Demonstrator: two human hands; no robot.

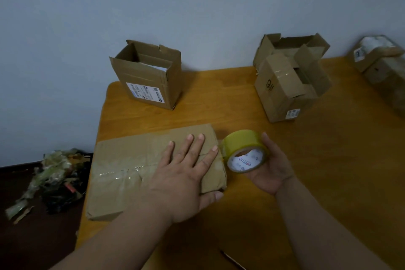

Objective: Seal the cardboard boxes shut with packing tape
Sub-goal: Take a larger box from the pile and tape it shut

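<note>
my l hand (pixel 186 173) lies flat on the box (pixel 135 169), fingers spread wide, near tabletop (pixel 328 171) edge. r hand (pixel 269 166) grips tape roll (pixel 244 150) just beside box's r end.

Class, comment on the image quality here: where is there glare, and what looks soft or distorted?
Head view: dim, even lighting; glare streaks on the tape across the flat box; the boxes at the far right edge are blurred and stretched by the wide lens; the tape roll is fairly sharp.

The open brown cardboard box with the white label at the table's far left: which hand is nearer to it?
Left. The left hand rests on the flat box in front of that open box; the right hand is farther right.
</note>
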